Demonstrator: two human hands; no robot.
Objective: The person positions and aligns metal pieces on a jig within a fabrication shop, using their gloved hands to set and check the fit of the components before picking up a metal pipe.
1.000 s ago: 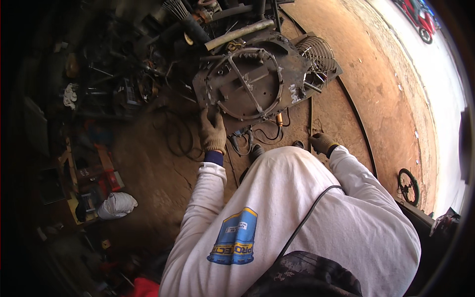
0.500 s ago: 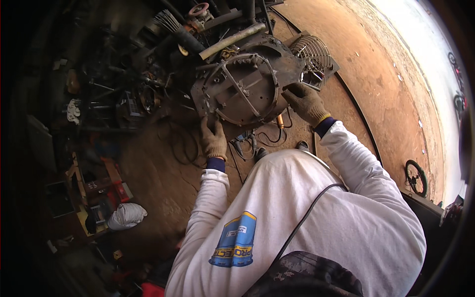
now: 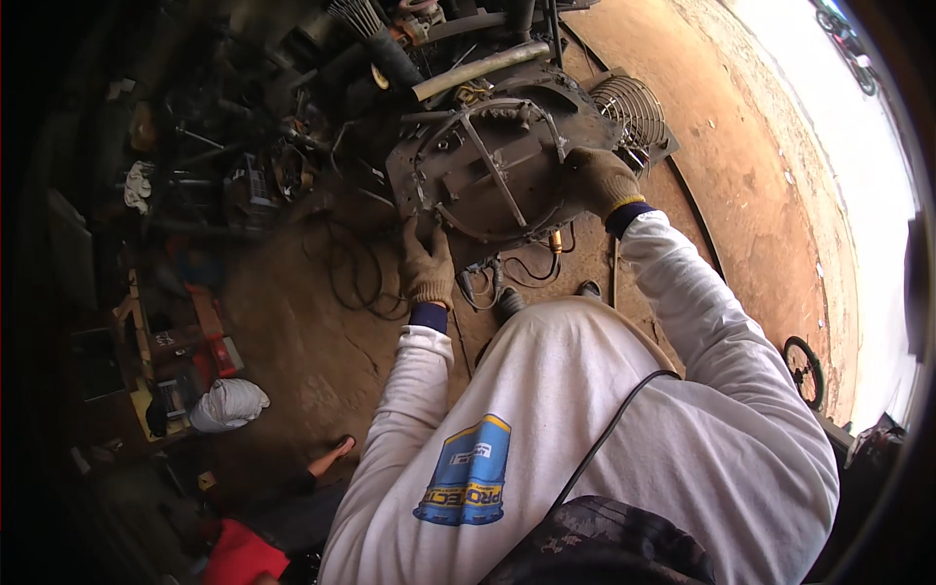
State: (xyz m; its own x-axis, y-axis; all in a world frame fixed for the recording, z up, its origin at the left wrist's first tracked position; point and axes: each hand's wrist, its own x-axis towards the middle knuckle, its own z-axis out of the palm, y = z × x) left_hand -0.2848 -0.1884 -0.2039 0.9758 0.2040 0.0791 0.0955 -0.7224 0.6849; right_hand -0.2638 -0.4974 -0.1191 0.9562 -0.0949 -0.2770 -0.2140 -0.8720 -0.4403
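A round metal rod frame with a crossbar lies on a dark, worn steel plate in front of me. My left hand, in a tan knit glove, is at the near left edge of the plate. Its thumb and forefinger are spread apart in a V, with the tips touching the edge. My right hand, gloved the same way, has its fingers curled at the right side of the round frame. The fingertips are partly hidden there.
A wire fan guard stands beyond my right hand. A pale metal tube lies across the far side. Cables and an orange-handled tool are on the floor below the plate. Scrap fills the left; a person in red is lower left.
My right hand has come in against the round frame's right side. The left hand's thumb and forefinger have spread wider. More of the person in red shows at the lower left.
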